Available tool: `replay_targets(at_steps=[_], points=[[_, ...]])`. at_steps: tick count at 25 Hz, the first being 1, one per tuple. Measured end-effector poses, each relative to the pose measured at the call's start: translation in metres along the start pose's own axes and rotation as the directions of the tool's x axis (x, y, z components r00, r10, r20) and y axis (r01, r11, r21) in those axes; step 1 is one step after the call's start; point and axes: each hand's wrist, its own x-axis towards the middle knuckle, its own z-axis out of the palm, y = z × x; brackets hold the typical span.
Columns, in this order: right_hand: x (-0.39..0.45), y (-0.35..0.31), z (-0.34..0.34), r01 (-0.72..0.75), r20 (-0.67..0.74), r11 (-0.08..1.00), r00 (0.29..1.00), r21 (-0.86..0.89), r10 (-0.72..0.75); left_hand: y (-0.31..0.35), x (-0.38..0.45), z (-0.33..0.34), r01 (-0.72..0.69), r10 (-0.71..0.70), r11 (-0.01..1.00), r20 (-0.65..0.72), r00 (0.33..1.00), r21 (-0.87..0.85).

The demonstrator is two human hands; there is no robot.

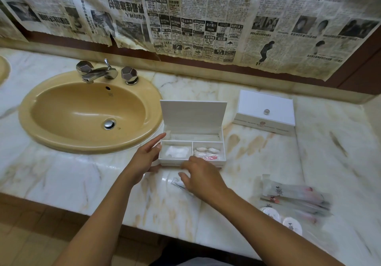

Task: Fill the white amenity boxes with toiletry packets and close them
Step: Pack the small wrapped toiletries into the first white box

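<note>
An open white amenity box (pixel 223 142) stands on the marble counter, its lid upright. The back compartment holds a comb, the front left one a white packet (pixel 177 152), the front right one several small packets (pixel 207 152). My left hand (pixel 144 158) touches the box's left wall with straight fingers and the thumb at its front corner. My right hand (pixel 200 178) hovers blurred just in front of the box, over a thin clear packet (pixel 178 183) lying on the counter; whether it holds it cannot be told. A second white amenity box (pixel 266 111) sits closed at the back right.
A beige sink (pixel 88 113) with chrome taps (pixel 97 73) lies to the left. Loose toiletry packets (pixel 296 197) and two round white packets (pixel 280 218) rest at the right front of the marble counter (pixel 61 175). Old newspaper covers the wall behind.
</note>
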Motion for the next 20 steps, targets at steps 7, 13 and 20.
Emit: replay_targets(at_steps=[7,13,20], points=[[-0.008,0.009,0.032,0.019,0.152,0.992,0.988,-0.127,0.001,-0.001,0.001,-0.001,0.007,-0.007,1.000,0.003,1.000,-0.007],[-0.009,0.009,0.035,0.034,0.137,0.992,0.990,-0.125,-0.016,0.002,-0.001,0.001,0.010,-0.010,1.000,-0.014,1.000,0.013],[0.006,0.009,-0.022,0.018,-0.194,0.999,0.981,-0.036,-0.025,0.002,-0.001,0.002,0.016,-0.016,1.000,-0.022,1.000,-0.008]])
